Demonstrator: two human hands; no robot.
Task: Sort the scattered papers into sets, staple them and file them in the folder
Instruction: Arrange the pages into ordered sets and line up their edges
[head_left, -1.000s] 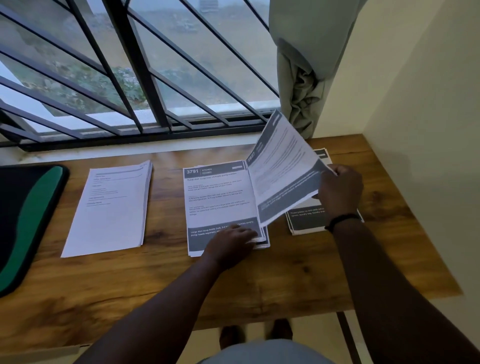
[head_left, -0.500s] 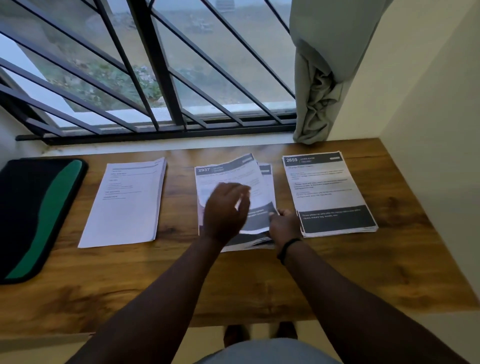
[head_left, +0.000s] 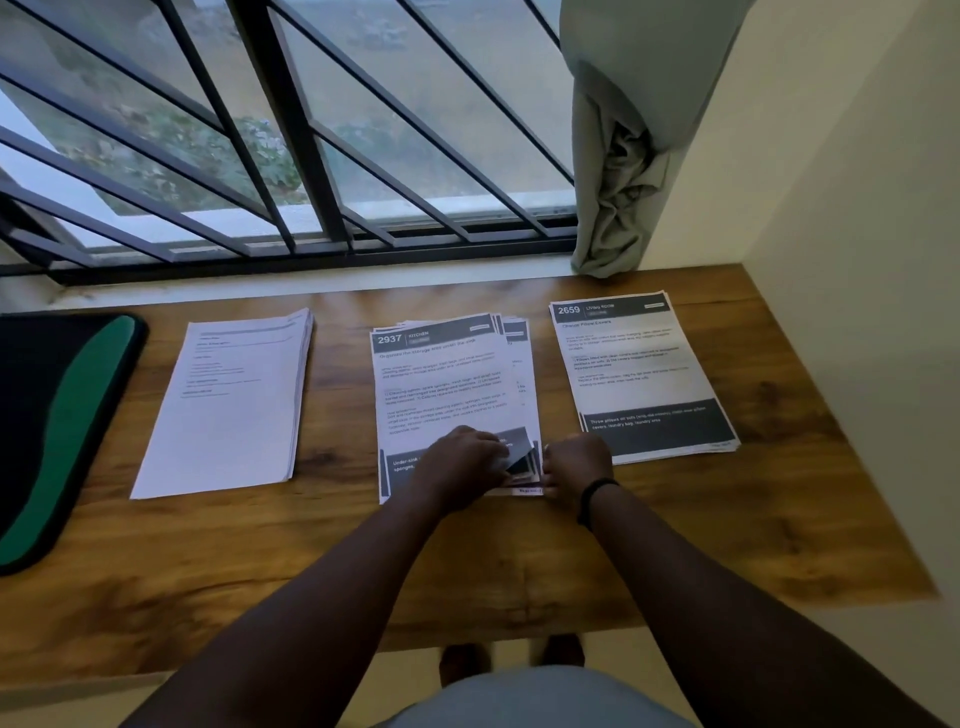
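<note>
Three paper stacks lie in a row on the wooden desk (head_left: 727, 519). At the left is a plain white stack (head_left: 228, 410). The middle stack (head_left: 441, 384), slightly fanned, is headed "2937 KITCHEN". The right stack (head_left: 634, 364) is headed "2659 LIVING ROOM". My left hand (head_left: 462, 462) rests on the middle stack's lower right corner and pinches the curled-up dark corner of its top sheet. My right hand (head_left: 574, 460) grips the same stack's lower right edge with curled fingers. A black and green folder (head_left: 57, 415) lies at the far left.
A barred window (head_left: 291, 156) runs along the back of the desk. A bunched grey curtain (head_left: 618, 171) hangs at the back right corner. A cream wall (head_left: 857, 260) closes off the desk's right side. No stapler is in view.
My right hand laid the raised sheet onto the middle stack and dropped to its lower right edge. My left hand shifted to the stack's lower right corner and lifted the sheet's corner.
</note>
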